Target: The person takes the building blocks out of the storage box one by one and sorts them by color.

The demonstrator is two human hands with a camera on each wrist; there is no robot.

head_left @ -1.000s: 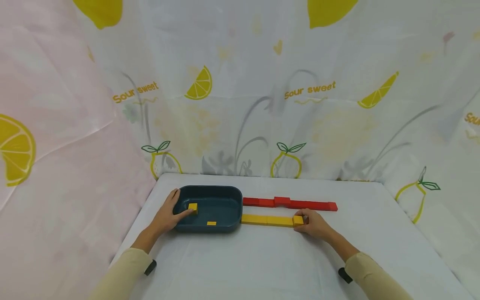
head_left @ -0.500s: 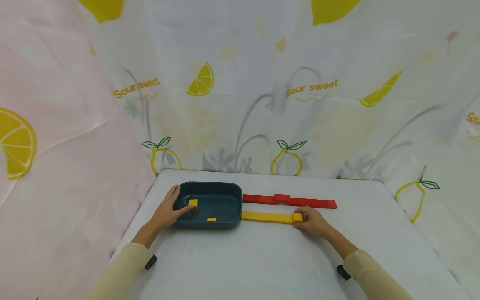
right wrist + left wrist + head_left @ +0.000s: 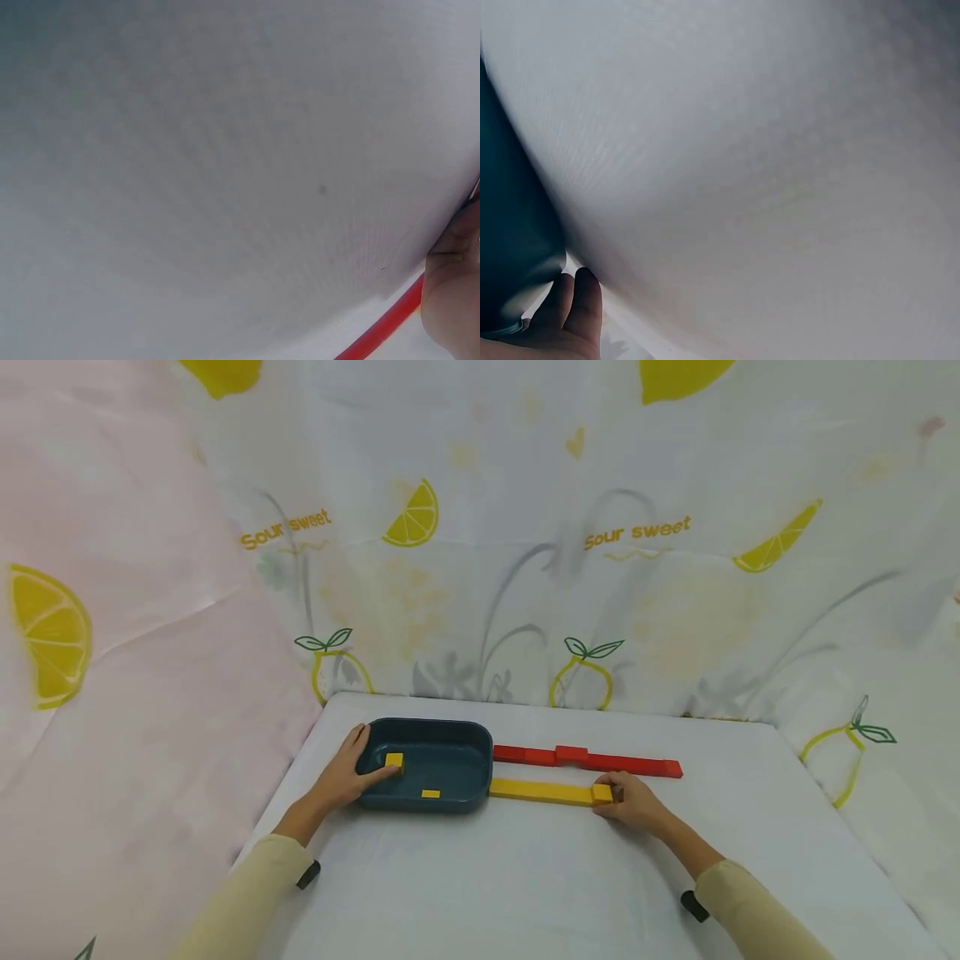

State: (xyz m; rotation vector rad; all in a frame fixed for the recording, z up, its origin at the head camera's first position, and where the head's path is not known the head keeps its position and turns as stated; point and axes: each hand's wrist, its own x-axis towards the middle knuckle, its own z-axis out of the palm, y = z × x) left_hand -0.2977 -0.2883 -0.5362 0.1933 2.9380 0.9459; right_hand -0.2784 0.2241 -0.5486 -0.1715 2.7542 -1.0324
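My left hand (image 3: pixel 341 777) holds the left side of a dark teal tray (image 3: pixel 480 793), thumb over the rim and the other fingers along the outer wall. A yellow cube block (image 3: pixel 394 762) stands inside by the thumb tip. A small flat yellow block (image 3: pixel 431 794) lies near the tray's front wall. In the left wrist view, two fingers (image 3: pixel 585 304) lie beside the tray's side (image 3: pixel 514 202). My right hand (image 3: pixel 633 800) pinches a yellow block (image 3: pixel 602 794) at the right end of a yellow block row (image 3: pixel 536 791), which runs from the tray's right side.
Behind the yellow row lies a row of red blocks (image 3: pixel 630 765), with one block raised above the others. All rest on a white-covered table (image 3: pixel 525 885). Lemon-printed cloth (image 3: pixel 495 577) hangs behind, and a pink cloth (image 3: pixel 165 718) hangs at the left.
The head view has shifted slightly, so everything sits a little higher and farther right. Both hands, the tray and the blocks otherwise keep their places.
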